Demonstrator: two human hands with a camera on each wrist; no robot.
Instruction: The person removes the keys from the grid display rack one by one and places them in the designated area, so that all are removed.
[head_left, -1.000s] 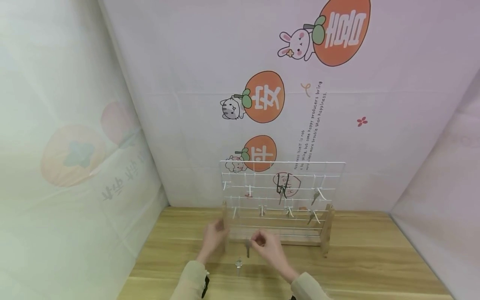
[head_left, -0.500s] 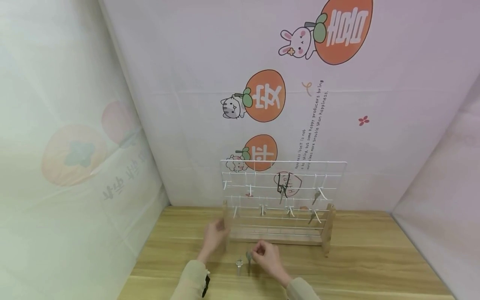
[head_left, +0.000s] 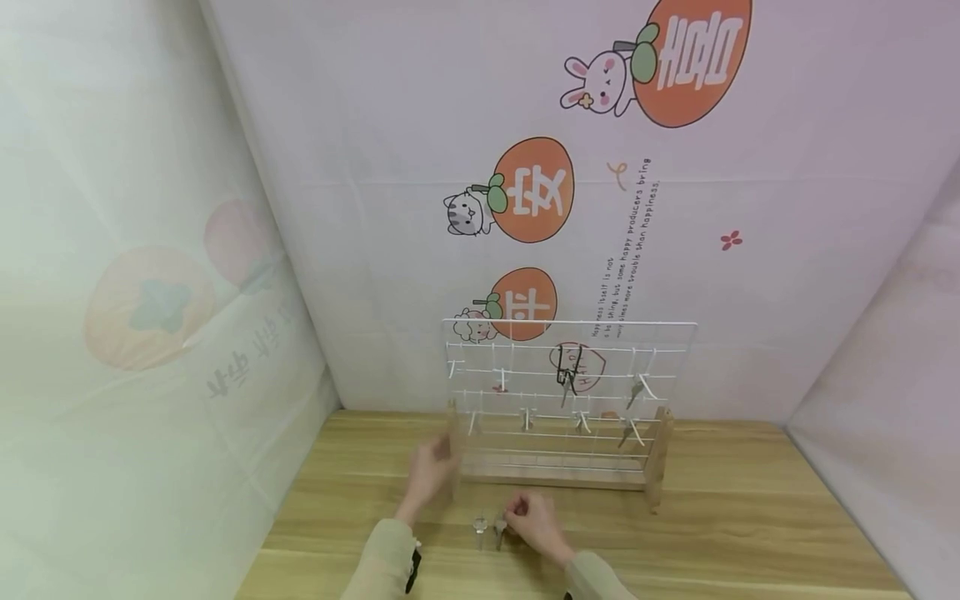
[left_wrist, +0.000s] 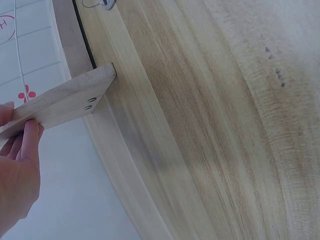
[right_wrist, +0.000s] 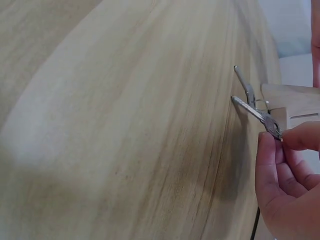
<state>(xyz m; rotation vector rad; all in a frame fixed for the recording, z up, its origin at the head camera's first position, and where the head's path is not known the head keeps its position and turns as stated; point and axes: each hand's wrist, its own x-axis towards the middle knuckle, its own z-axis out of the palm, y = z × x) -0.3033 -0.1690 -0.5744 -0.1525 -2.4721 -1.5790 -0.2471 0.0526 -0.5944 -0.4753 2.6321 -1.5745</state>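
My right hand (head_left: 536, 521) pinches a metal key (head_left: 500, 527) by its head, low over the wooden table, just right of a second key (head_left: 480, 527). In the right wrist view, thumb and fingertips hold the gripped key (right_wrist: 262, 119) by its ring end, its blade pointing away; the other key (right_wrist: 244, 82) is behind it. My left hand (head_left: 432, 471) is at the left side of a white wire rack (head_left: 555, 322). The left wrist view has that hand (left_wrist: 20, 182) gripping the rack's wooden side board (left_wrist: 65, 100), thumb on one face, fingers on the other.
Several keys hang on the rack's hooks, among them a key (head_left: 636, 390) at right. One hook (head_left: 568, 375) is black, the others white. A wooden foot (head_left: 656, 462) supports the rack's right side. Printed cloth walls surround the wooden table (head_left: 735, 500).
My right hand has come down and toward me, bringing its key from near the rack's base to beside the other key. The left hand has stayed at the rack's side.
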